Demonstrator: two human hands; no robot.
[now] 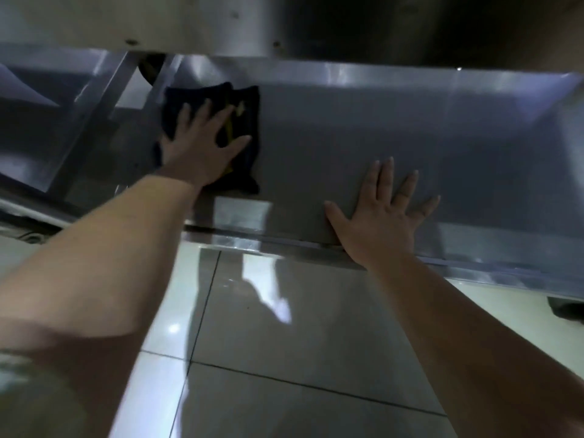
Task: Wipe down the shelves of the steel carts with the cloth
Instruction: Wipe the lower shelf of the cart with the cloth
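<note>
cloth (pixel 243 121) partly under left hand (pixel 197 151), shelf (pixel 410 128) cut off right

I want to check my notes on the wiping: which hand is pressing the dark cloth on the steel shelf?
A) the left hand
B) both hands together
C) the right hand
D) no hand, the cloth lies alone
A: the left hand lies spread on the dark cloth, while the right hand rests flat on the bare steel shelf.
</note>
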